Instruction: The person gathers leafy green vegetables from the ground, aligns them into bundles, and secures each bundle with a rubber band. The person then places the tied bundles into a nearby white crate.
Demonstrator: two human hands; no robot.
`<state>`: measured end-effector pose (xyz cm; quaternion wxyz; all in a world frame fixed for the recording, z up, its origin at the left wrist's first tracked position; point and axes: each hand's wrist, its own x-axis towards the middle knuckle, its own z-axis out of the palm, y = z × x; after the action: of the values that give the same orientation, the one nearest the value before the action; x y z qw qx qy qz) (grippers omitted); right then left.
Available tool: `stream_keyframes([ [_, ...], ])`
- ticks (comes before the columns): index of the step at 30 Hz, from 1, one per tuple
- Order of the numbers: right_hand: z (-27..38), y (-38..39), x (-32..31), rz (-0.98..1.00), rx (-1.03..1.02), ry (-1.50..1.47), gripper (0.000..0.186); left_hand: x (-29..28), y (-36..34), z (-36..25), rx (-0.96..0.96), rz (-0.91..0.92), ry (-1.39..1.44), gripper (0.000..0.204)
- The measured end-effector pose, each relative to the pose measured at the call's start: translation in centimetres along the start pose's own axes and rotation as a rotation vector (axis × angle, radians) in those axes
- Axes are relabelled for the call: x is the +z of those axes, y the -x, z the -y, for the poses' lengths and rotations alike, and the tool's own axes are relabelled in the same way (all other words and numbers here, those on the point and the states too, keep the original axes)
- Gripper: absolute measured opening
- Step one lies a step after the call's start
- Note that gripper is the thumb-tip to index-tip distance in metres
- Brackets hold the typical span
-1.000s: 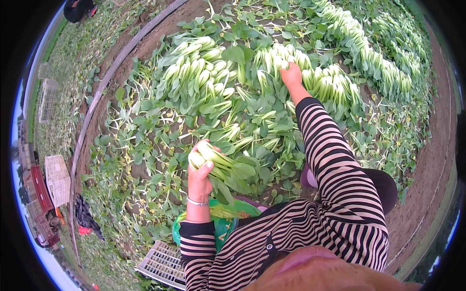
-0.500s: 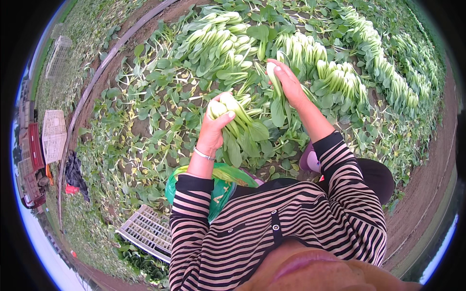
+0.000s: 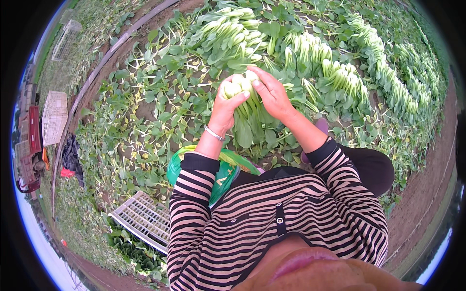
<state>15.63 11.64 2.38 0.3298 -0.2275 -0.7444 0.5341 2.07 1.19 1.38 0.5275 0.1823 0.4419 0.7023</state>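
A: "So, how do we have the bunch of greens (image 3: 248,119)?"

B: "Just above centre, toward 12 o'clock, pale bases up, leaves hanging toward 6. Our left hand (image 3: 224,109) grips it from 9 o'clock, thumb across the bases; our right hand (image 3: 274,98) curls in from 3, closed around its edge."

A: "Why do we hold both sides?"

B: "Probably that keeps the rounded bases level and stops the loose leaves from fanning out."

A: "And the row (image 3: 308,48) at 1 o'clock?"

B: "Its pale bases line up together, presumably leaving the firm ends easy for us to reach. The crate (image 3: 145,218) rests at 8, beside our left sleeve (image 3: 193,194), seemingly clear of both hands."
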Motion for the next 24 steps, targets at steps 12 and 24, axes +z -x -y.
stream_keyframes([
  [12, -0.6, 0.5, 0.8, 0.026, 0.037, -0.008, 0.049, -0.2, -0.2, -0.1, -0.027, 0.014, -0.017, 0.06],
  [24, -2.1, 0.5, 4.8, -0.101, 0.105, -0.233, 0.054, 0.1, -0.3, -0.1, 0.109, -0.058, -0.038, 0.073],
])
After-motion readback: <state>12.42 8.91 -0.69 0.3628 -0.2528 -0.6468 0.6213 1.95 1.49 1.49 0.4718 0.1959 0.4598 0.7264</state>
